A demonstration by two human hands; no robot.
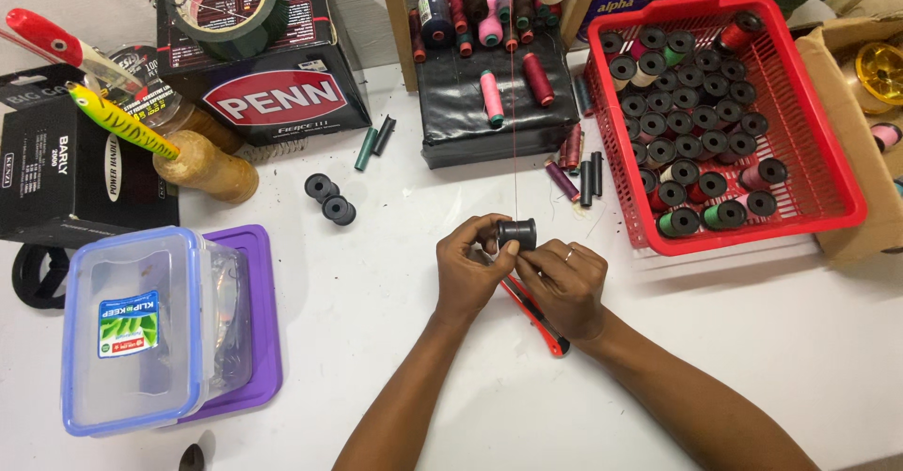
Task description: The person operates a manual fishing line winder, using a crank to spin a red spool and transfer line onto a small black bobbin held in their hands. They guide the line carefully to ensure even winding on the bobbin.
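Head view: both hands, left hand (467, 269) & right hand (564, 283), pinch black spool (517, 233) w/ thread (514, 104). Keep thread taut, I'd say.

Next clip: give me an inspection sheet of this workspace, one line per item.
Surface: white table, bare only around the hands.
Job's things: black spool held between both hands; a thin thread runs up from it; red-handled cutter lies under the right hand.
Clutter: red basket of black spools, two loose bobbins, clear lidded container, black boxes, tape roll, fishing lures.
Grippers: left hand and right hand both pinch the spool.
Cables: nothing seen.
Surroundings: rack of thread cones, cardboard box at right.
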